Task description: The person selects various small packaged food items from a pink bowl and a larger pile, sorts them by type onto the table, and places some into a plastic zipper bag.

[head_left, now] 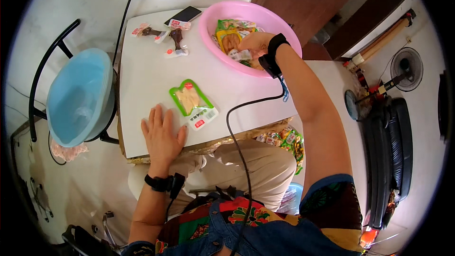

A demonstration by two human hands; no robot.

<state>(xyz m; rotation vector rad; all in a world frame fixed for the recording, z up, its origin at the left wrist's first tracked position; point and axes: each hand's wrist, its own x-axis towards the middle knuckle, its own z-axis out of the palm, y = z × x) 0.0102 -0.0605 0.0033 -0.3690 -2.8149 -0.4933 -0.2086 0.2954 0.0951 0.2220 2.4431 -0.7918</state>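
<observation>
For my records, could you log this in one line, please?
left hand: on table; right hand: in pink basin; green-edged packet: on table

Right hand: the tips of its fingers lay out of sight inside the pink basin; whether they gripped anything could not be told from where I stood. The basin's packets overlapped, concealing the lower ones and their number. Below the counter, a colourful heap was partly masked by the counter's edge and the trousers. A pale-blue tub was mostly obscured, its contents indistinct. At the far right, a dark object was cut off and unidentifiable.
</observation>
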